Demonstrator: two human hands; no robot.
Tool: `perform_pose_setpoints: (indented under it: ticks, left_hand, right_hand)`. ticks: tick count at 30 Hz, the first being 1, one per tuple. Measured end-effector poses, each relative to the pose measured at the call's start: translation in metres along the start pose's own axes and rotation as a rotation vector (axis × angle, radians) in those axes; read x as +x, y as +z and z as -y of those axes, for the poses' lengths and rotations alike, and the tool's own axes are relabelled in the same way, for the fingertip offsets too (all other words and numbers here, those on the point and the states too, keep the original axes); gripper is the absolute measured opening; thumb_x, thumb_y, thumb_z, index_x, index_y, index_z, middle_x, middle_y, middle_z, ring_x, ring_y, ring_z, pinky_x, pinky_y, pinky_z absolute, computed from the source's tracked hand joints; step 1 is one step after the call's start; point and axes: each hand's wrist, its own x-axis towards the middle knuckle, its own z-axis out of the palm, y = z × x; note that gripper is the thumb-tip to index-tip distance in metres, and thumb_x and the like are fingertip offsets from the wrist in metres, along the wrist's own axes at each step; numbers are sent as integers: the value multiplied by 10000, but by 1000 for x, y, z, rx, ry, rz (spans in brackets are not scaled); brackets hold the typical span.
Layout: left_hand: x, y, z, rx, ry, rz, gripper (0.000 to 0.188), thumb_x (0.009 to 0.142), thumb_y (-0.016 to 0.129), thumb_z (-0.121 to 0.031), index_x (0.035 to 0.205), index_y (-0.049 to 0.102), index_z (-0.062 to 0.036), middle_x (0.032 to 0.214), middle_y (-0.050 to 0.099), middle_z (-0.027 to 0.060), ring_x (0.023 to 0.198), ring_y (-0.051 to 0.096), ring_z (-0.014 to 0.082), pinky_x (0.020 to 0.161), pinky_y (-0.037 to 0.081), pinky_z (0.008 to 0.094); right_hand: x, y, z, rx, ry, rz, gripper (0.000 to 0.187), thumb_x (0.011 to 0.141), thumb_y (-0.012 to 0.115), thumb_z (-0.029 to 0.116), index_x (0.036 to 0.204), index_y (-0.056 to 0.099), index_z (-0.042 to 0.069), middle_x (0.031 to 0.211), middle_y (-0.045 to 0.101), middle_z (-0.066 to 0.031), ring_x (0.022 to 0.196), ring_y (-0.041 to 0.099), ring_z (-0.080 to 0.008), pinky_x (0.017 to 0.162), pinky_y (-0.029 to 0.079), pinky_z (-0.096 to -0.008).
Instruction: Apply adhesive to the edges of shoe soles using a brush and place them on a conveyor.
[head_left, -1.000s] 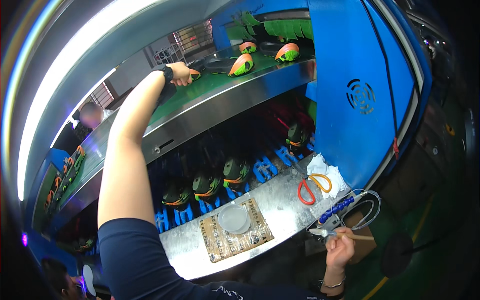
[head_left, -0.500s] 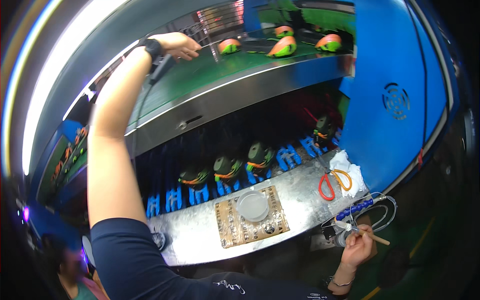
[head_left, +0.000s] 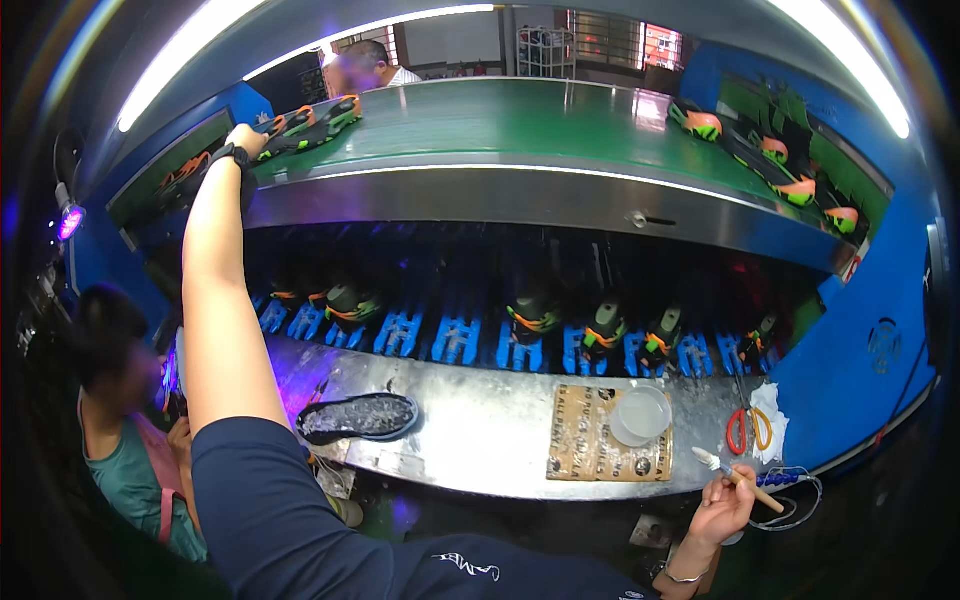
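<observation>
At the far left of the green conveyor belt, my left hand (head_left: 248, 143) is closed at the near end of a shoe sole (head_left: 288, 122) in black and orange; its fingers are partly hidden. Another black, green and orange sole (head_left: 325, 132) lies right beside it. Low on the right, my right hand (head_left: 722, 512) grips a brush (head_left: 738, 477) by its wooden handle, white bristles pointing up and left. Close to the brush, a round translucent bowl (head_left: 640, 416) sits on a printed brown sheet (head_left: 582, 440). A dark shoe sole (head_left: 358, 417), its surface whitish, lies on the metal bench's left part.
Red-and-orange-handled scissors (head_left: 738, 432) lie by a white cloth (head_left: 768, 420) at the bench's right. Under the belt (head_left: 500, 125), blue holders (head_left: 456, 342) carry several dark shoes (head_left: 604, 328). More soles (head_left: 798, 190) rest on the belt's right. A person (head_left: 140, 440) sits at left; another (head_left: 370, 65) is beyond the belt.
The view has swung left and levelled, bringing the left soles and the bench sole into sight. My left hand has gone from reaching over the belt with fingers extended to the soles. My right hand keeps the brush.
</observation>
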Motion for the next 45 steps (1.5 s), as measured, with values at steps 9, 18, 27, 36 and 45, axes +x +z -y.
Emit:
perform_pose_setpoints:
  ticks: [9,18,27,36,45]
  left_hand:
    - [9,33,-19,-482,-157,268,538,758,492,-463,910,533,51,730,569,136,531,574,242,455,472,325]
    - [-22,-4,-38,-451,29,464,274,614,666,-188,742,551,25,550,536,98,431,542,161,359,393,264]
    - [-88,-97,-18,-631,177,902,229,757,559,-278,836,545,-64,606,560,69,458,555,120,370,407,219]
    - [-19,-63,-40,-262,103,930,519,735,584,-361,1036,485,51,978,552,212,758,577,240,590,481,343]
    - [-64,-63,-68,-426,222,511,480,642,662,-384,866,548,24,700,548,92,565,521,184,488,417,283]
  right_hand:
    - [-54,59,-11,-82,-38,69,216,728,456,185,866,452,20,652,444,-50,432,374,-86,349,288,-184]
    - [-77,83,-18,-105,-10,83,230,708,475,190,848,476,7,635,446,-55,428,386,-93,351,292,-189]
    - [-57,83,-47,-81,161,246,206,720,464,183,859,468,31,717,459,-56,453,381,-86,371,311,-185]
    - [-54,72,-44,-34,155,166,211,719,460,184,860,459,27,683,439,-46,452,378,-88,360,306,-186]
    - [-59,66,-34,-37,139,120,242,688,494,171,866,472,8,645,475,-60,443,399,-98,363,314,-203]
